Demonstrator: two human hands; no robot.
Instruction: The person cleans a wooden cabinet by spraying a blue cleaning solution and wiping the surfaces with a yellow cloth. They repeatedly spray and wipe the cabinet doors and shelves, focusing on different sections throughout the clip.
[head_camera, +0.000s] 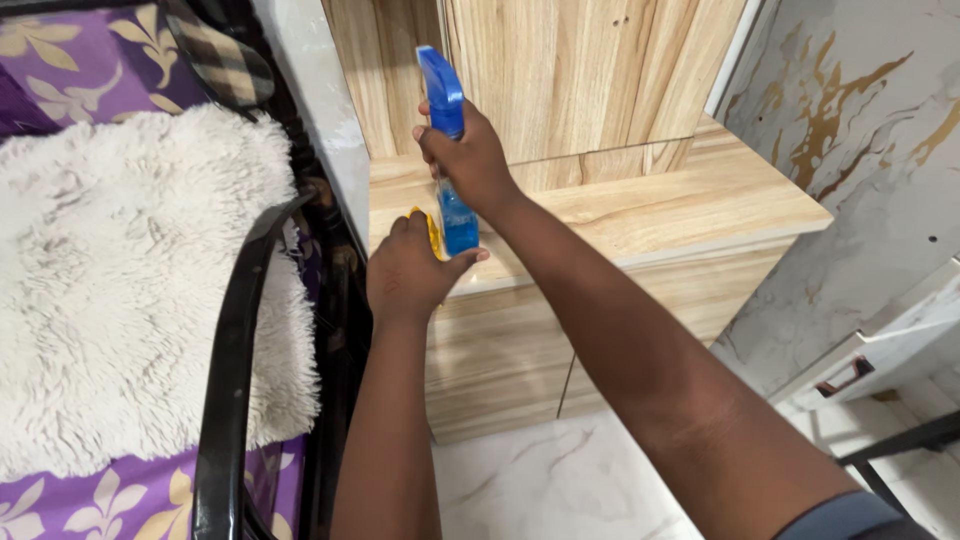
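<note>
My right hand (470, 155) grips the neck of a clear spray bottle with blue liquid and a blue trigger head (441, 88), held upright over the left end of a light wooden cabinet top (690, 205). Just below it, my left hand (408, 270) is closed on a yellow cloth (433, 232), of which only a thin edge shows, pressed against the bottle's base (459, 222) near the cabinet's front edge.
A bed with a white shaggy blanket (120, 280), a purple floral sheet (80, 60) and a black metal frame (235, 340) stands at the left. Wooden wardrobe panels (560, 70) rise behind the cabinet. A marble-patterned wall (860, 130) and white drawers (880, 350) are at the right.
</note>
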